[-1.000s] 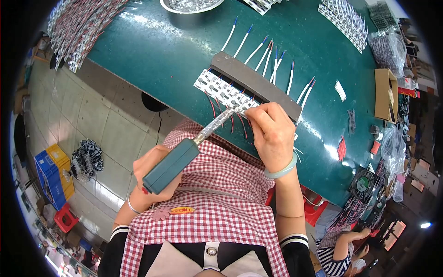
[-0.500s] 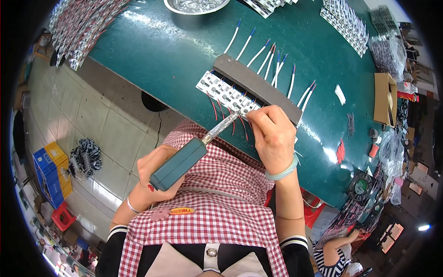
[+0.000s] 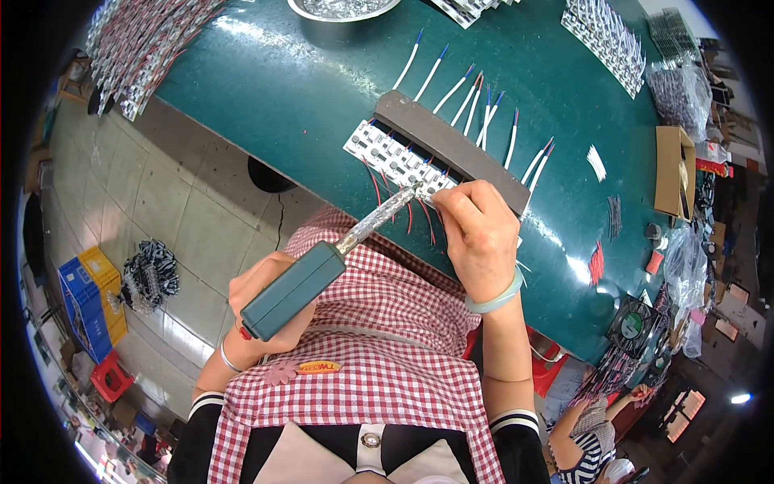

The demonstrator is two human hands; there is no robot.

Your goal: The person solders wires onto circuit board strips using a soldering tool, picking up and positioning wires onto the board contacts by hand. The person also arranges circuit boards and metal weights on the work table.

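Note:
My left hand (image 3: 256, 292) is wrapped round the green handle of a soldering iron (image 3: 294, 289), which slants up to the right. Its metal tip meets the near edge of a white circuit-board strip (image 3: 385, 153), close to the fingertips of my right hand (image 3: 484, 242). Those right fingers are pinched together at the strip's right end; what they hold is hidden. Short red wires (image 3: 376, 190) stick out from the strip's near side. Along its far side lies a dark grey bar (image 3: 451, 143), with several white cables (image 3: 408, 66) fanning out beyond it.
On the green table (image 3: 282, 89) are a metal bowl (image 3: 345, 13), stacked wired boards (image 3: 141, 56), more boards (image 3: 605, 44), loose red wires (image 3: 597, 264) and an open carton (image 3: 671, 169). A fan (image 3: 630, 324) stands at the right edge. Another person (image 3: 576, 440) sits at lower right.
The soldering iron's handle has shifted a little left and down with my left hand, its tip staying at the strip. My right hand holds nearly still. The other person's arms have moved.

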